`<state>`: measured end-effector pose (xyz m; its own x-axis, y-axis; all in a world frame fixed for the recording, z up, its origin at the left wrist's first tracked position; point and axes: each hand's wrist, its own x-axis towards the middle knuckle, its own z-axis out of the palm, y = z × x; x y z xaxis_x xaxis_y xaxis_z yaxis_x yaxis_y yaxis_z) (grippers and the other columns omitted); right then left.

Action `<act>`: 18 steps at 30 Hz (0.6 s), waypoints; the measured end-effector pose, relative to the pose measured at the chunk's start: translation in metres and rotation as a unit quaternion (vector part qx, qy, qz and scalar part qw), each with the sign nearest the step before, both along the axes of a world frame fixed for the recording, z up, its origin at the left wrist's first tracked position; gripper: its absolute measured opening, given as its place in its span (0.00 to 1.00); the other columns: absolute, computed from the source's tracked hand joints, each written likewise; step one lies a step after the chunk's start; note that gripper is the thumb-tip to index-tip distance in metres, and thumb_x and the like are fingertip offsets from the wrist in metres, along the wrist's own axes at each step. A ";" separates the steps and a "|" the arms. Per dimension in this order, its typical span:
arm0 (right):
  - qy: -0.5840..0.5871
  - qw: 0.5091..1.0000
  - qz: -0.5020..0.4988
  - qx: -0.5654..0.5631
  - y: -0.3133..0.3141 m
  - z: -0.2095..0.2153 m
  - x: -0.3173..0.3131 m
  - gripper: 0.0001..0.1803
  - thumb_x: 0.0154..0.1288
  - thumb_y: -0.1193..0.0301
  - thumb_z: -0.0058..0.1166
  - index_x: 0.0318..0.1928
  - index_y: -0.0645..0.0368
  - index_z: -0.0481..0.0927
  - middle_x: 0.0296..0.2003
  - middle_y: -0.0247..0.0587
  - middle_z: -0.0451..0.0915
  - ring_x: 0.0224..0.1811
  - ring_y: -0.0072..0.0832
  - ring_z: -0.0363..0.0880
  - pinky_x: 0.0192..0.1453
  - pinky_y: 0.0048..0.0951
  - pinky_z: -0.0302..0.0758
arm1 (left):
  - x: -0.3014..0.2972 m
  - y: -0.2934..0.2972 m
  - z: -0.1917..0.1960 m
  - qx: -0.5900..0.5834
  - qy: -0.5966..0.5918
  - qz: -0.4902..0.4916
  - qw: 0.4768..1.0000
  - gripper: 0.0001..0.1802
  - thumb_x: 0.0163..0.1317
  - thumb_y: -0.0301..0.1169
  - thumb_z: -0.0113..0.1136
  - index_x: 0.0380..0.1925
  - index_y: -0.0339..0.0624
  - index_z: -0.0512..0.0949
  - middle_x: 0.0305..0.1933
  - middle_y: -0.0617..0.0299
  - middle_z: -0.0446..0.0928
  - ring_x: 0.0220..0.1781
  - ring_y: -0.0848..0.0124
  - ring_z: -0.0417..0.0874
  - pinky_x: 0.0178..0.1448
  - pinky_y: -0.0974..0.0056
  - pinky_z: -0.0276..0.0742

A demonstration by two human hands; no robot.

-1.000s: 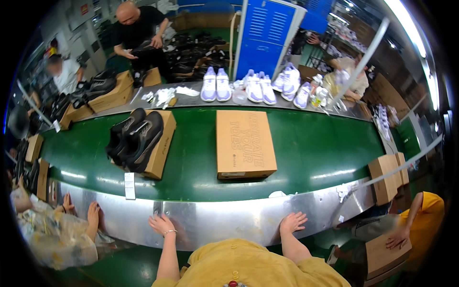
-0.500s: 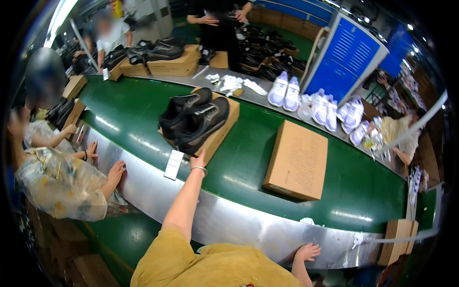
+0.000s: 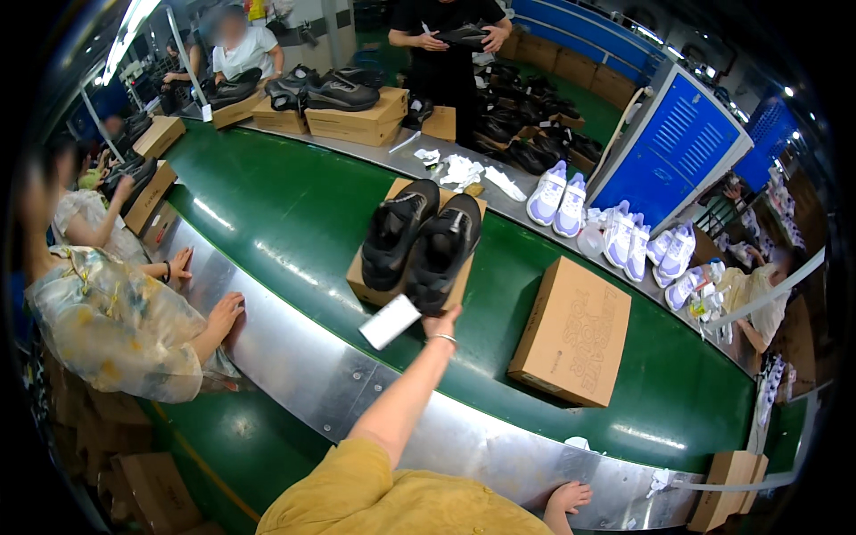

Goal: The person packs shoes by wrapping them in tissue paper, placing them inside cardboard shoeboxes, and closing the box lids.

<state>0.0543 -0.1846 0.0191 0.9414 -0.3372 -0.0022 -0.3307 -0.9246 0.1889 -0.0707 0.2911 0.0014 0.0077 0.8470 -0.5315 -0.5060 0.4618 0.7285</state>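
Observation:
My left hand (image 3: pixel 440 325) grips the near end of a brown shoebox (image 3: pixel 359 278) on the green belt. Its fingers are partly hidden under the box and the shoes. On top of that box sits a pair of black sneakers (image 3: pixel 450 254), side by side. A white paper tag (image 3: pixel 390 322) sticks out beside the near shoe, left of my hand. My right hand (image 3: pixel 568 497) rests on the metal ledge (image 3: pixel 481 437) at the lower right, holding nothing, fingers stretched out. Ahead of it on the belt lies a closed shoebox (image 3: pixel 575 334).
White-and-lilac sneakers (image 3: pixel 557 201) and crumpled white paper (image 3: pixel 462 171) line the far ledge. More boxes with black shoes (image 3: pixel 343 94) stand at the far left. Co-workers sit at the left, one resting hands on the ledge. A blue locker (image 3: pixel 669 138) stands behind.
My left hand has shifted the box with the black sneakers to the right and turned it. The view has tilted. A person at the back now holds a black shoe.

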 end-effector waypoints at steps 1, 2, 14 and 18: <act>0.001 1.000 0.002 0.000 0.005 -0.003 0.000 0.23 0.64 0.60 0.37 0.57 0.55 0.61 0.62 0.40 0.55 0.65 0.41 0.50 0.53 0.63 0.59 | 0.006 -0.009 0.002 -0.031 -0.012 -0.053 0.998 0.40 0.39 0.32 0.73 0.54 0.37 0.64 0.54 0.62 0.68 0.53 0.68 0.68 0.59 0.65 0.60; 0.001 1.000 0.003 0.001 0.008 -0.005 0.001 0.23 0.64 0.60 0.37 0.57 0.55 0.61 0.62 0.40 0.55 0.65 0.41 0.50 0.53 0.63 0.59 | 0.013 -0.016 0.003 -0.065 -0.023 -0.110 0.992 0.41 0.40 0.36 0.73 0.55 0.36 0.63 0.55 0.60 0.68 0.54 0.67 0.68 0.60 0.65 0.60; -0.052 0.951 0.170 0.255 -0.002 0.032 0.043 0.17 0.61 0.67 0.47 0.47 0.64 0.71 0.44 0.47 0.74 0.47 0.42 0.72 0.51 0.43 0.67 | -0.059 -0.116 0.090 0.212 -0.019 -0.683 0.699 0.23 0.56 0.37 0.59 0.50 0.36 0.72 0.49 0.54 0.75 0.52 0.68 0.75 0.56 0.66 0.69; -0.115 0.824 0.347 0.434 0.099 0.122 0.064 0.10 0.63 0.73 0.47 0.40 0.68 0.74 0.36 0.48 0.78 0.41 0.34 0.75 0.47 0.29 0.70 | -0.135 -0.051 0.163 0.208 0.097 -0.487 0.843 0.08 0.58 0.28 0.56 0.34 0.35 0.79 0.37 0.60 0.80 0.40 0.76 0.78 0.46 0.70 0.73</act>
<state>0.1187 -0.0854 0.1414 0.9164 0.3163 0.2455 0.3984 -0.6605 -0.6364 -0.2062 0.2402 0.1641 0.7547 0.6021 -0.2606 0.1118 0.2734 0.9554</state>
